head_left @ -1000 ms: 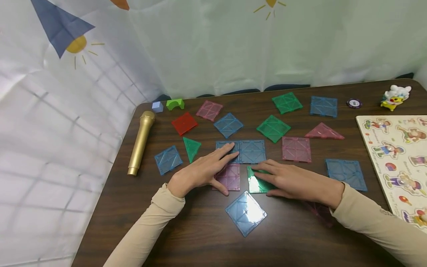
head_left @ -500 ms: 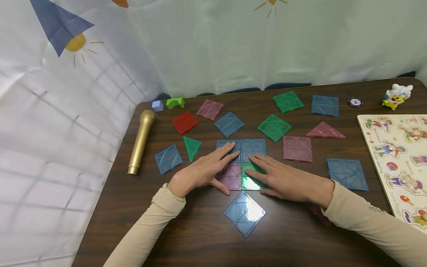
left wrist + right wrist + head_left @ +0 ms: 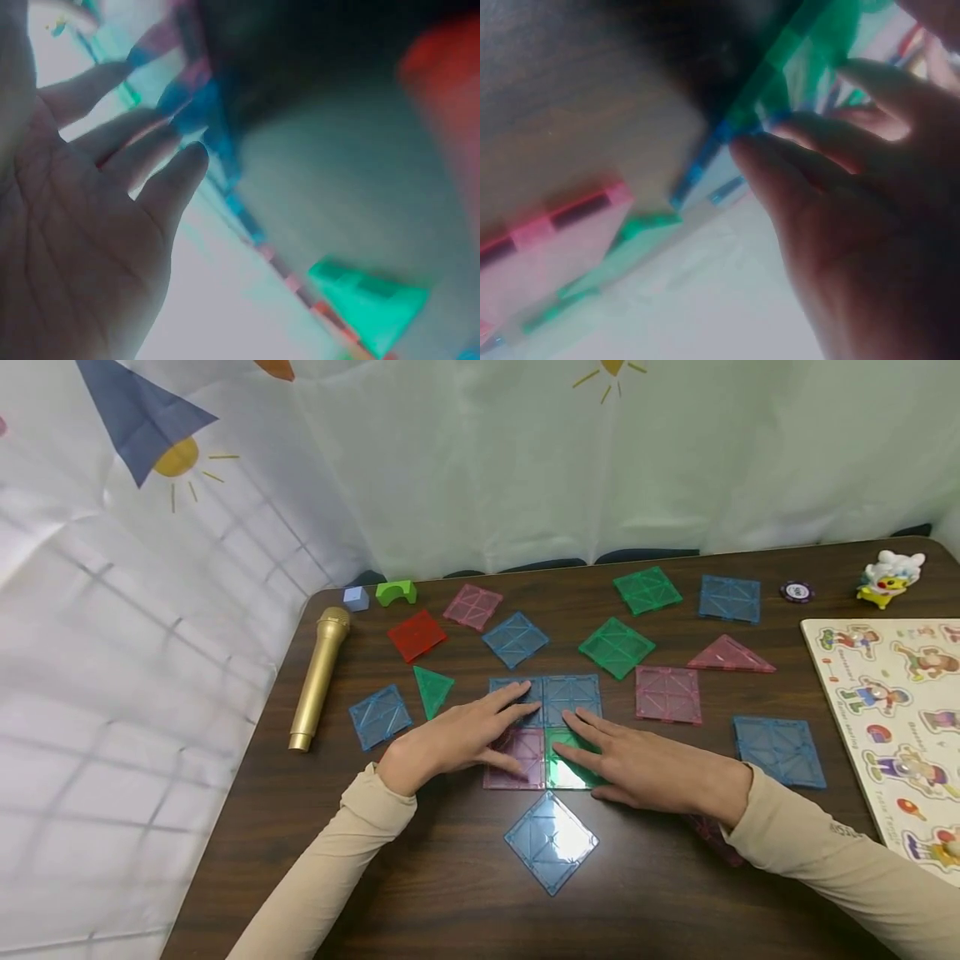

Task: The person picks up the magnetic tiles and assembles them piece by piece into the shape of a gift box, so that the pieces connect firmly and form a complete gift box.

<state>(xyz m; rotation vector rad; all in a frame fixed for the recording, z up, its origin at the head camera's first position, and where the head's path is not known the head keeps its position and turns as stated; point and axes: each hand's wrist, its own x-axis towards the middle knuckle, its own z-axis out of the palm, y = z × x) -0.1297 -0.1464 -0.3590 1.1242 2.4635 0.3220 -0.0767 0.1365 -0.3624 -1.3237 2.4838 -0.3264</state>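
Four translucent tiles form a square block in the head view. Its back row has a blue tile (image 3: pixel 497 688) on the left and another blue tile (image 3: pixel 572 690) on the right; in front are a pink tile (image 3: pixel 525 777) and a green tile (image 3: pixel 562 777). My left hand (image 3: pixel 457 735) lies with spread, extended fingers over the left blue and pink tiles. Over the green tile is my right hand (image 3: pixel 652 764), its straight fingers reaching the right blue tile's front edge. A loose clear-blue tile (image 3: pixel 551 847) lies cornerwise just in front of the block.
Several loose tiles lie around, among them a red square (image 3: pixel 417 637), a green triangle (image 3: pixel 432 691) and a pink triangle (image 3: pixel 731 656). A gold microphone (image 3: pixel 318 681) lies at left. At right are a picture puzzle board (image 3: pixel 855 693), a poker chip (image 3: pixel 797 592) and a small figurine (image 3: pixel 890 579).
The green tile has slid left against the pink tile under my right hand, which moved left with it. My left thumb has shifted slightly right over the pink tile.
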